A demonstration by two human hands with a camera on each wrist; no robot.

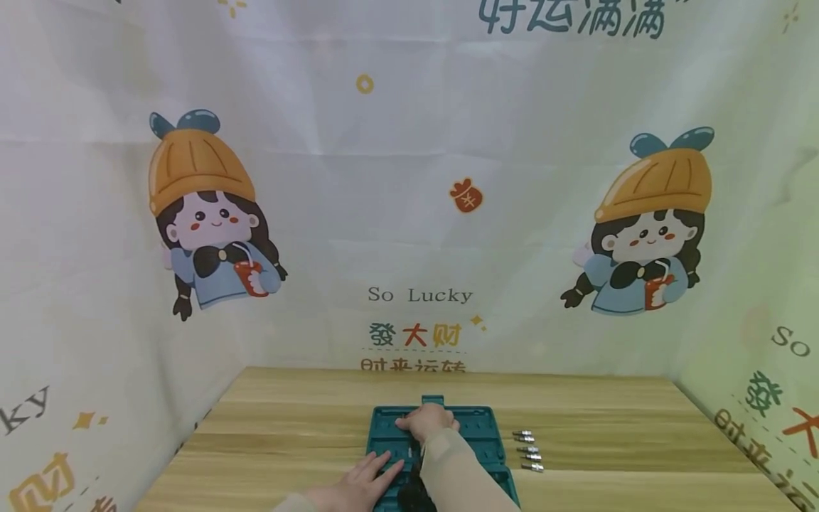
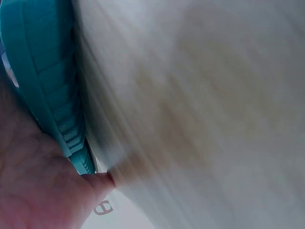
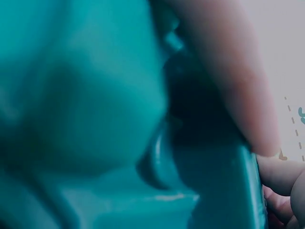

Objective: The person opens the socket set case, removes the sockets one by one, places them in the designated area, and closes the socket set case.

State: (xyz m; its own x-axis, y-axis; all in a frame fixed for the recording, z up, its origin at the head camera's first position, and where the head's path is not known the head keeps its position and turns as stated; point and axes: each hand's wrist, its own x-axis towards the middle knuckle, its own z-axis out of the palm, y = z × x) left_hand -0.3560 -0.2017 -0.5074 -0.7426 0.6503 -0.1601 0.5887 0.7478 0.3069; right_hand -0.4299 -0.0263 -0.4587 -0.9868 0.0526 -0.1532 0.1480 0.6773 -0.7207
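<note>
In the head view, a teal plastic tool case (image 1: 480, 429) lies spread wide on the table, with moulded hollows inside. My left hand (image 1: 360, 485) rests on its left side with fingers straight and spread. The left wrist view shows part of that hand (image 2: 43, 186) against the ribbed outer wall of the case (image 2: 50, 71). Over the upper middle of the case is my right hand (image 1: 430, 421), back upward, thumb out to the left. Close up, a finger (image 3: 233, 81) of it reaches down to the case's edge (image 3: 252, 191); I cannot tell if its palm covers something.
Several small metal sockets (image 1: 531, 450) lie in a column just right of the case. A black rounded item (image 1: 414, 492) sits under the right wrist. The wood-grain table (image 1: 288, 419) ends at a printed cloth backdrop (image 1: 409, 242), which also rises along both sides.
</note>
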